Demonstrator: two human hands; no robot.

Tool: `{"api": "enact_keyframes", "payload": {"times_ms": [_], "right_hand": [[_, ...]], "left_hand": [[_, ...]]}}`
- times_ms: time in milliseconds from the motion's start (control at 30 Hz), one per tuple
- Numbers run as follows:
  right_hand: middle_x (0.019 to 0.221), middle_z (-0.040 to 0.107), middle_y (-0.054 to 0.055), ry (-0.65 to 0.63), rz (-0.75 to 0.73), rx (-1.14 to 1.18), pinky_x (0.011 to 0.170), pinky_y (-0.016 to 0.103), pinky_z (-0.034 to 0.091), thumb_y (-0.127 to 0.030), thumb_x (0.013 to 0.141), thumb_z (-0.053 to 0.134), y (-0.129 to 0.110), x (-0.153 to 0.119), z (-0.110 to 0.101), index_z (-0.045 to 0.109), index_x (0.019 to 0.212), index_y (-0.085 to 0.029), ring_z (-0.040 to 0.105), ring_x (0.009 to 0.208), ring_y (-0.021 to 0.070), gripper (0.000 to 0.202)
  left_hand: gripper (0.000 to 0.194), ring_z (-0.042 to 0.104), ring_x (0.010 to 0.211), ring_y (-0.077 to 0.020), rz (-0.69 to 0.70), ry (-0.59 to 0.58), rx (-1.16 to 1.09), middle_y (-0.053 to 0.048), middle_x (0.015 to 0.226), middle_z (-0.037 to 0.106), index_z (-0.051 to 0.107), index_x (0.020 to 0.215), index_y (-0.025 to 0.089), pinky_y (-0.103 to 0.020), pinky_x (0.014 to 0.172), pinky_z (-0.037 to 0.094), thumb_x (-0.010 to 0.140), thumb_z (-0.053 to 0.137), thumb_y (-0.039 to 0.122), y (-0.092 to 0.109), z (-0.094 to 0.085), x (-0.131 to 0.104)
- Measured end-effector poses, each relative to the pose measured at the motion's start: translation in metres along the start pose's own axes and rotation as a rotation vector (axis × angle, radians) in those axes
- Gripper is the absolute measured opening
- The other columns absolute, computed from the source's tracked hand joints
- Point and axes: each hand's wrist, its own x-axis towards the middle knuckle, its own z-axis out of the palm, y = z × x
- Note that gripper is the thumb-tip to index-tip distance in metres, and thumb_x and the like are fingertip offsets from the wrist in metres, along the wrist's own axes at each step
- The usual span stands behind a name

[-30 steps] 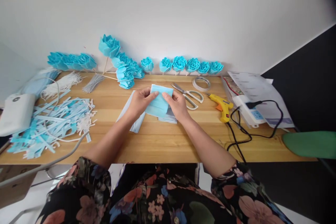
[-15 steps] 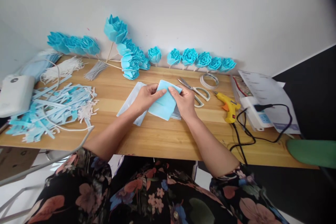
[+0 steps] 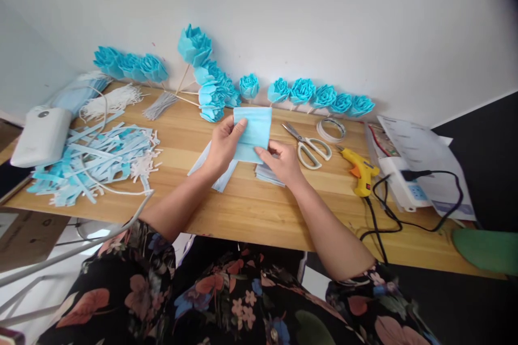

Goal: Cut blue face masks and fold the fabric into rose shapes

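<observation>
A light blue square of face mask fabric (image 3: 254, 132) is held up over the table between both hands. My left hand (image 3: 226, 143) pinches its left side, the thumb on the front. At the lower right corner my right hand (image 3: 281, 160) grips the same square, fingers behind it. Below, a long pale strip of folded fabric (image 3: 224, 176) lies on the wood, partly hidden by the left hand. A small stack of pale pieces (image 3: 269, 175) sits under the right hand. Scissors (image 3: 308, 145) with white handles rest just right of the right hand.
Blue fabric flowers (image 3: 302, 91) on sticks line the wall. Cut scraps (image 3: 105, 156), a white power bank (image 3: 41, 136) with a cable and grey wires (image 3: 159, 105) are at left. A tape roll (image 3: 331, 130), yellow glue gun (image 3: 360, 172) and power strip (image 3: 404, 183) lie right.
The fabric square has turned from slanted to nearly upright and risen a little. My right hand has slid from its upper right edge to its lower right corner. The view has shifted slightly.
</observation>
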Motion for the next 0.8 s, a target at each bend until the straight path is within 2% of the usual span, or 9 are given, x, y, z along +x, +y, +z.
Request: {"api": "enact_keyframes", "payload": {"times_ms": [133, 233, 300, 367, 467, 567, 700, 800], "right_hand": [[0.05, 0.04, -0.005, 0.041, -0.068, -0.176, 0.054, 0.026, 0.029, -0.037, 0.081, 0.063, 0.001, -0.001, 0.006, 0.04, 0.052, -0.02, 0.037, 0.052, 0.0092, 0.041], [0.049, 0.044, -0.004, -0.022, -0.067, -0.212, 0.054, 0.027, 0.029, -0.039, 0.079, 0.065, 0.001, -0.002, 0.008, 0.044, 0.051, -0.02, 0.039, 0.05, 0.0092, 0.04], [0.051, 0.049, -0.003, -0.087, -0.031, -0.135, 0.054, 0.026, 0.031, -0.044, 0.079, 0.066, 0.001, -0.002, 0.005, 0.049, 0.053, -0.02, 0.042, 0.051, 0.0098, 0.04], [0.056, 0.055, -0.002, -0.08, 0.024, 0.027, 0.056, 0.026, 0.036, -0.052, 0.083, 0.061, 0.002, 0.0, -0.002, 0.055, 0.06, -0.019, 0.048, 0.055, 0.0112, 0.04], [0.068, 0.06, 0.0, 0.057, 0.058, 0.256, 0.062, 0.026, 0.044, -0.059, 0.089, 0.05, 0.005, 0.004, -0.014, 0.063, 0.077, -0.02, 0.056, 0.064, 0.0135, 0.042], [0.077, 0.063, 0.0, 0.114, 0.037, 0.317, 0.064, 0.026, 0.046, -0.059, 0.087, 0.053, 0.009, 0.007, -0.019, 0.068, 0.091, -0.021, 0.057, 0.071, 0.0143, 0.041], [0.07, 0.06, -0.001, 0.133, 0.011, 0.224, 0.06, 0.024, 0.041, -0.053, 0.083, 0.063, 0.011, 0.006, -0.015, 0.07, 0.084, -0.02, 0.051, 0.065, 0.0118, 0.034], [0.061, 0.051, -0.003, 0.22, 0.022, 0.134, 0.054, 0.023, 0.035, -0.051, 0.083, 0.063, 0.012, 0.006, -0.014, 0.067, 0.074, -0.018, 0.043, 0.058, 0.0097, 0.034]], "left_hand": [[0.038, 0.052, 0.075, -0.0146, 0.037, 0.069, 0.038, -0.001, 0.076, 0.059, 0.056, 0.078, 0.019, -0.026, 0.067, 0.042, 0.085, 0.059, 0.056, -0.004, -0.002, 0.002], [0.04, 0.047, 0.07, -0.0128, 0.081, 0.089, 0.097, 0.0, 0.071, 0.053, 0.05, 0.072, 0.019, -0.025, 0.064, 0.04, 0.086, 0.058, 0.055, -0.007, -0.004, 0.004], [0.041, 0.043, 0.066, -0.0115, 0.099, 0.073, 0.154, 0.001, 0.068, 0.048, 0.047, 0.069, 0.018, -0.024, 0.061, 0.038, 0.086, 0.058, 0.054, -0.008, -0.004, 0.004], [0.04, 0.043, 0.063, -0.0109, 0.084, 0.0, 0.187, 0.002, 0.066, 0.047, 0.049, 0.07, 0.018, -0.023, 0.058, 0.037, 0.086, 0.057, 0.053, -0.008, -0.004, 0.004], [0.038, 0.047, 0.063, -0.0118, 0.042, -0.176, 0.221, 0.001, 0.068, 0.053, 0.055, 0.076, 0.017, -0.023, 0.057, 0.038, 0.086, 0.055, 0.053, -0.006, -0.002, 0.0], [0.035, 0.05, 0.063, -0.0127, 0.058, -0.268, 0.329, 0.0, 0.069, 0.056, 0.058, 0.077, 0.016, -0.024, 0.057, 0.038, 0.088, 0.053, 0.049, -0.003, 0.001, -0.004], [0.032, 0.048, 0.062, -0.012, 0.148, -0.306, 0.476, 0.001, 0.064, 0.053, 0.055, 0.069, 0.016, -0.024, 0.057, 0.037, 0.089, 0.052, 0.042, 0.002, 0.004, -0.008], [0.03, 0.046, 0.06, -0.0113, 0.149, -0.352, 0.491, 0.001, 0.064, 0.053, 0.057, 0.07, 0.016, -0.023, 0.056, 0.036, 0.087, 0.054, 0.041, 0.004, 0.004, -0.007]]}}
